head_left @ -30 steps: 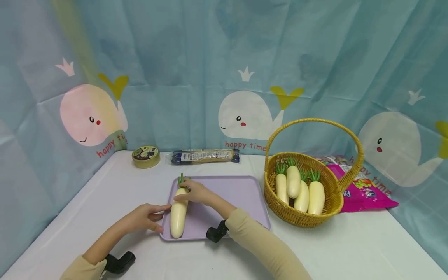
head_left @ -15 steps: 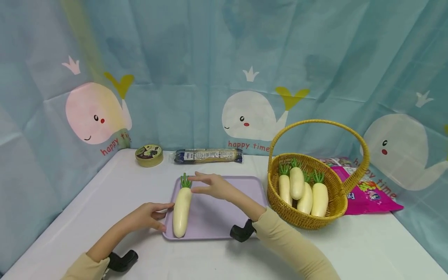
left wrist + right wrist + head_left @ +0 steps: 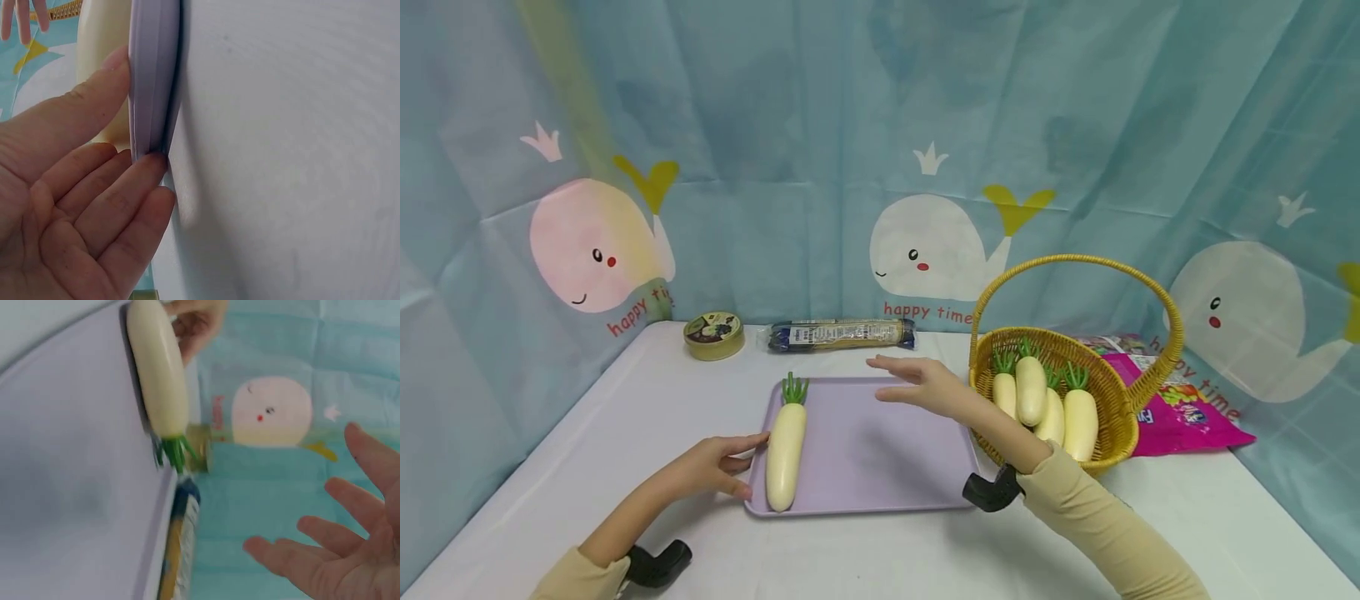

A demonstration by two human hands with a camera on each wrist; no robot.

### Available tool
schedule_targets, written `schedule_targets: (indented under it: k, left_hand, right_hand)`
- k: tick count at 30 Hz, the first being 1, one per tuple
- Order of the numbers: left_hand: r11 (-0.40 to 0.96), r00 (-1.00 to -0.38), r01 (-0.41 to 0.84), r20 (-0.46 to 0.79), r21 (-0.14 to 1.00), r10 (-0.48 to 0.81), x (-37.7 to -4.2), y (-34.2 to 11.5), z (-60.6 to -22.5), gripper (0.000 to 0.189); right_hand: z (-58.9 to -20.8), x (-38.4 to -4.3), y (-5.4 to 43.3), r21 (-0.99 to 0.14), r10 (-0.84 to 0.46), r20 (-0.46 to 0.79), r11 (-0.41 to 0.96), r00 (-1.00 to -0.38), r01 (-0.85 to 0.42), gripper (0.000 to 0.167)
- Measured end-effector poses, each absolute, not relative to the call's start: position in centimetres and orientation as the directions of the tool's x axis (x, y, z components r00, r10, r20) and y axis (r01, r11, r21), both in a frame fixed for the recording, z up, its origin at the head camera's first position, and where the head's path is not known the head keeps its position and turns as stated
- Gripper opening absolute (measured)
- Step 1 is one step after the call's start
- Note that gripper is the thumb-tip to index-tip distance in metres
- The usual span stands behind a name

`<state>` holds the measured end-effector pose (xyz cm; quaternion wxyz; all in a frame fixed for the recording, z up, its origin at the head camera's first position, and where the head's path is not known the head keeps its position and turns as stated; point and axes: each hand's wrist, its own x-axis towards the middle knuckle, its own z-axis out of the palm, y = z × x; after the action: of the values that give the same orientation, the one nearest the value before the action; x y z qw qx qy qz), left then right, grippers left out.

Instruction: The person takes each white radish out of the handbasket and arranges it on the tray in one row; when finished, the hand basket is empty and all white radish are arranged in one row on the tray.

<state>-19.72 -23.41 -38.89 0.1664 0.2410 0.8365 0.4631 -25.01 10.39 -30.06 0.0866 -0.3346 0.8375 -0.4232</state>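
Observation:
A white radish (image 3: 786, 458) with green stubs of leaf lies lengthwise along the left side of a lilac tray (image 3: 880, 483). My left hand (image 3: 707, 467) rests at the tray's left rim, fingers relaxed; in the left wrist view its thumb (image 3: 109, 81) and fingertips meet the tray's edge (image 3: 150, 75). Over the back right part of the tray hovers my right hand (image 3: 928, 387), fingers spread and holding nothing. To its right, several more white radishes (image 3: 1080, 425) fill a wicker basket (image 3: 1045, 477) with a tall handle, partly covered by my right forearm.
Behind the tray, a round gold tin (image 3: 713, 337) and a long plastic-wrapped packet (image 3: 842, 333) lie near the blue curtain (image 3: 820, 208). Bright pink snack bags (image 3: 1195, 417) lie beyond the basket at the right. A white cloth (image 3: 700, 558) covers the table.
My right hand has let go of the radish at the tray's left and moved right, toward the basket, with its fingers spreading. The left hand stays at the tray's rim.

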Motion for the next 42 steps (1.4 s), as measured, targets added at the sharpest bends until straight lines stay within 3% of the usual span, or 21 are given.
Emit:
schedule_targets:
  k: [7,15,22,28,42]
  left_hand:
    - [0.448,-0.832,0.25,-0.046,0.858,0.552,-19.7,-23.8,-38.9,0.083]
    - [0.469,-0.837,0.245,-0.059,0.848,0.544,-20.1,-23.6,-39.2,0.084]
    - [0.483,-0.845,0.242,-0.061,0.842,0.53,-20.1,-23.6,-39.0,0.083]
    - [0.461,-0.837,0.232,-0.065,0.857,0.543,-19.8,-23.4,-39.2,0.083]
    - [0.457,-0.839,0.209,-0.081,0.865,0.538,-19.8,-23.4,-39.2,0.083]
  right_hand:
    - [-28.0,-26.0,13.1,-0.825,-0.531,0.135,0.407,-0.836,-0.392,0.05]
    - [-25.8,-26.3,18.6,-0.791,-0.449,0.145,0.483,-0.882,-0.376,0.054]
    - [-25.6,-28.9,23.0,-0.901,-0.42,0.092,0.351,-0.903,-0.255,0.056]
    - [-25.7,-29.7,24.7,-0.919,-0.413,0.09,0.316,-0.907,-0.235,0.057]
    - [-27.3,-30.9,27.9,-0.781,-0.311,0.008,0.591,-0.95,-0.2,0.06]
